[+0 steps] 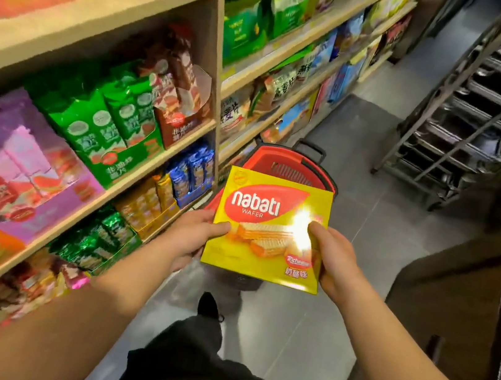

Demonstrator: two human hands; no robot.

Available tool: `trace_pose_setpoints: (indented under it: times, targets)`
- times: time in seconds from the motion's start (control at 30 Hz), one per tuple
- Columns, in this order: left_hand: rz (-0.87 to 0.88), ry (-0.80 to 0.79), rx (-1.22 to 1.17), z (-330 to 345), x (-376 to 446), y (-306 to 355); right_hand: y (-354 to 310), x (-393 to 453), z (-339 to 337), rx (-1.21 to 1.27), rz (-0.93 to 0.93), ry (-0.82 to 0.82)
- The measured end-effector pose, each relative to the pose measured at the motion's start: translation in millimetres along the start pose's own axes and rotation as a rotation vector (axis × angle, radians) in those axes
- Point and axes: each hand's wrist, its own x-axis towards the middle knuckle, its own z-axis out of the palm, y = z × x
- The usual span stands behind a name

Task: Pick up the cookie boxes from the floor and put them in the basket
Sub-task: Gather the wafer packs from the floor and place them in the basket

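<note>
Wooden snack shelving (159, 10) along the left, metal tray rack (489, 105) at the far right, grey tiled floor (358, 180) between. Red shopping basket (282, 162) standing on the floor just beside the lowest shelf, black handle (312, 149) lying at its far rim. Yellow Nabati wafer box (264, 227) held face-up over the basket's near side, off the floor, not yet in. Left hand (195, 235) gripping the box's left edge, thumb on the printed face; right hand (334, 261) gripping the right edge likewise, thumb on top, remaining fingers curled under and out of sight. Step in hand, by judgement: lowering the box into the basket. Best done by carrying it forward past the near rim, tipping it flat or on edge, releasing low — no drop, no snag on the handle. Basket interior mostly hidden behind the box; contents not readable. Other cookie boxes on the floor — none visible, space under the box and arms masked. Glare washing out part of the box print. Shelf packets at left smeared, labels unreadable.
</note>
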Motion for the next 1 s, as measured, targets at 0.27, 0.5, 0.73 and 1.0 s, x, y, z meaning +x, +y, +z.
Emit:
trace_pose_setpoints:
  times: [0.27, 0.5, 0.73, 1.0]
  targets:
    - [-0.137, 0.011, 0.105, 18, 106, 45, -24, 98, -10, -0.053, 0.147, 0.084]
    - [-0.196, 0.042, 0.178, 63, 209, 61, -30, 212, -50, -0.121, 0.267, 0.042]
    - [-0.238, 0.19, 0.264, 92, 305, 38, -15, 337, -79, -0.293, 0.394, -0.032]
    - [-0.154, 0.261, 0.48, 76, 455, -41, 64, 479, -54, -0.386, 0.503, -0.079]
